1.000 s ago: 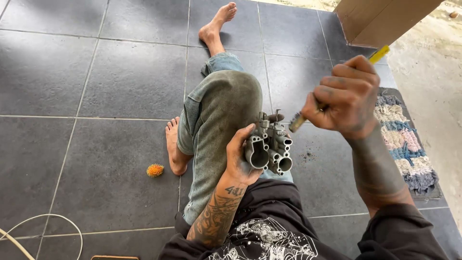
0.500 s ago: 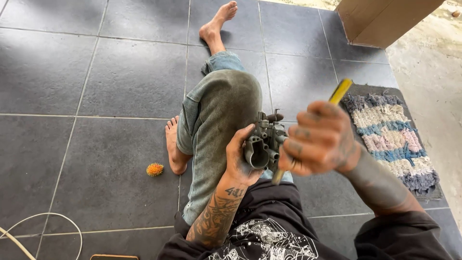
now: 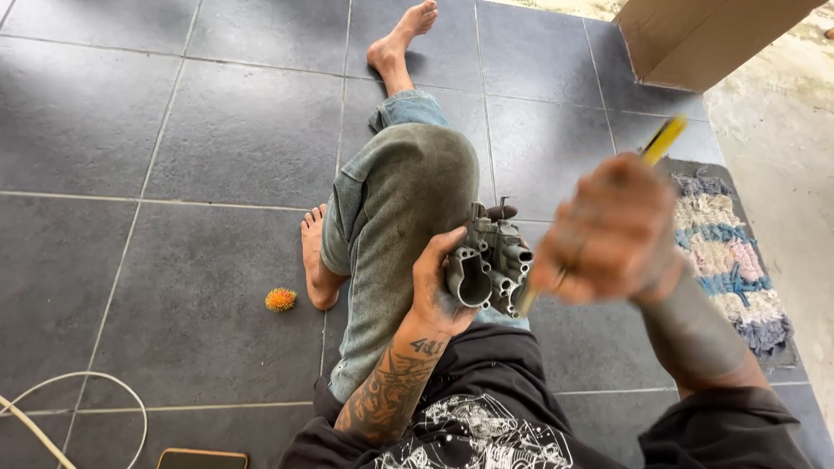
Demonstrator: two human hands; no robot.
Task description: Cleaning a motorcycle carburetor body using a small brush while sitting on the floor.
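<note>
Carburetor (image 3: 488, 259): grey cast metal, round bores, gripped by left hand (image 3: 439, 287) fingers; blurred right hand (image 3: 608, 230) fingers clasp yellow-handled tool (image 3: 660, 142).

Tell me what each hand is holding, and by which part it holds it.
The left hand grips the grey metal carburettor by its left side. The right hand, blurred, holds a yellow-handled screwdriver around the handle, its tip at the carburettor.
</note>
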